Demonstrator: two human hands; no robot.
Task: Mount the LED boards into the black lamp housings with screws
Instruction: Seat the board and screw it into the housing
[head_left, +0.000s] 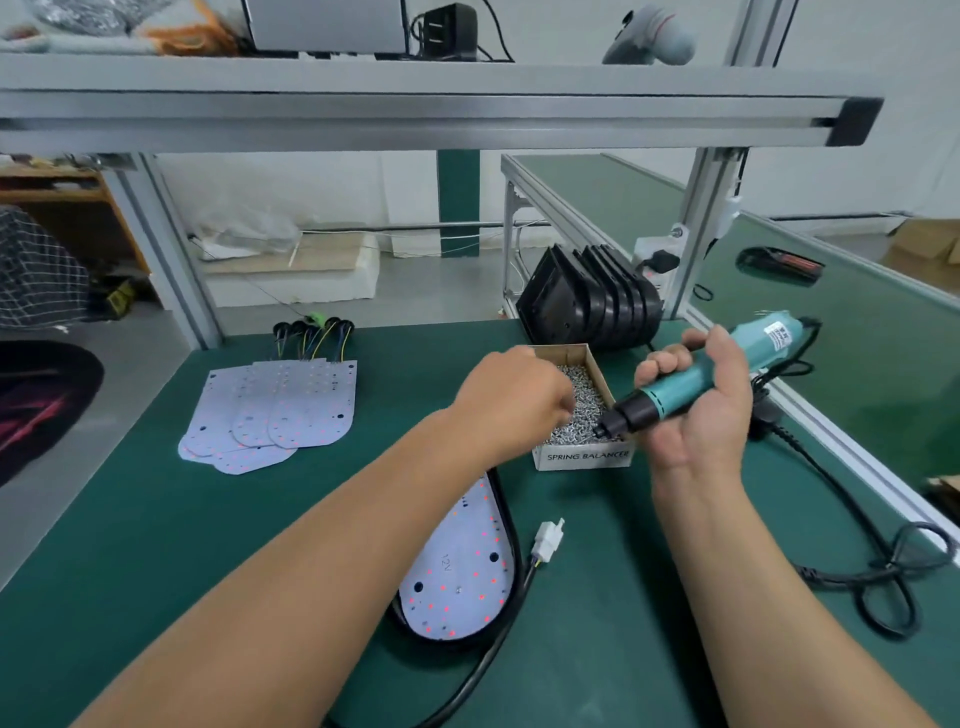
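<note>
Your left hand (511, 400) curls down among the screws (582, 410), and I cannot tell if it holds one; your right hand (706, 421) grips the electric screwdriver (691, 382). The screws look tiny and slippery, so pinch one by its head. The thin LED board (457, 571) lies in the black housing (514, 551) nearest you.

Electronics assembly workshop: a green-matted workbench (156, 519) under an aluminium extrusion frame (415, 119) carries a cardboard box of screws (587, 457), with stacked LED boards (291, 410) left of the box, black lamp housings (587, 296) behind it and a green conveyor line (883, 364) to its right.
</note>
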